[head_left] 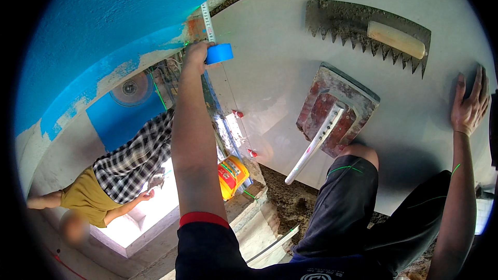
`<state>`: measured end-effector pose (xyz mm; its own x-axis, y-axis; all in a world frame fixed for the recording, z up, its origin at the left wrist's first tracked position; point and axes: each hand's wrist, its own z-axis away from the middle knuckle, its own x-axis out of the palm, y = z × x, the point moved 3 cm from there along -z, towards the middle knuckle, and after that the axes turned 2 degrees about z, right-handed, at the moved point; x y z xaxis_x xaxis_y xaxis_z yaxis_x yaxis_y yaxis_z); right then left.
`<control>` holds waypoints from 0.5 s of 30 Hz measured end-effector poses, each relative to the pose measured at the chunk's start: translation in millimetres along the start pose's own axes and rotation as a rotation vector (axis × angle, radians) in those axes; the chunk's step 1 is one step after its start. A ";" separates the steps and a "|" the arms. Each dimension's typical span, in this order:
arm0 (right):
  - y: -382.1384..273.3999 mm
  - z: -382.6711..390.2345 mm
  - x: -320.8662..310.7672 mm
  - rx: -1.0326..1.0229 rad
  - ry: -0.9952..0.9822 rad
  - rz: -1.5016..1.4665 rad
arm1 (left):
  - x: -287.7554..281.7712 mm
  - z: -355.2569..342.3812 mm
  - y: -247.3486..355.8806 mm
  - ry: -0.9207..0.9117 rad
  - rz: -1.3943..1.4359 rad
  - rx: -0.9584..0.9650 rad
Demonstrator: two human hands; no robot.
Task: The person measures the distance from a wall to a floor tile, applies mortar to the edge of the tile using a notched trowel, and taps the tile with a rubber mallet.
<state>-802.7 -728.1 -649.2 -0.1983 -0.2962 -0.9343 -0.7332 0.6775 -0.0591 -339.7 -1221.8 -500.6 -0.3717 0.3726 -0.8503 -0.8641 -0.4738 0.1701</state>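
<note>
My left hand (195, 58) grips a blue tape measure (220, 53) over the left edge of a large pale tile (270, 98). Its white metal blade (207, 22) stretches away toward the foot of the blue wall. Far to the right, my right hand (469, 101) rests on the tile, fingers stretched out and holding nothing. Between the hands lie a notched trowel (337, 21) with a pale handle, teeth facing me, and a dirty square pad tool (358, 96) with a long, perforated white handle (316, 142), by my knee.
Two red tile-levelling pieces (237, 114) sit along a joint at left. A yellow and red package (232, 176) stands beside my left arm. Another person in a plaid shirt (137, 153) is at the left, below the blue wall (114, 15). Rough mortar (290, 202) borders the tile nearby.
</note>
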 end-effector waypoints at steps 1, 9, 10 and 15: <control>0.4 0.1 0.1 -0.001 -0.002 0.002 | 0.4 0.6 0.6 -0.001 -0.006 0.000; -0.6 -2.1 -1.8 -0.017 -0.002 -0.020 | 0.6 5.5 3.2 -0.013 -0.004 -0.012; -0.6 -1.9 -1.8 -0.016 -0.003 -0.027 | 1.2 7.4 4.1 -0.007 -0.016 -0.009; -0.2 2.6 0.5 -0.032 0.024 0.021 | 3.6 9.9 5.0 0.001 -0.043 -0.002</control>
<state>-800.9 -726.7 -650.6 -0.2288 -0.2982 -0.9267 -0.7491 0.6618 -0.0280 -348.7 -1215.0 -497.9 -0.3339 0.3922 -0.8571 -0.8786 -0.4590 0.1323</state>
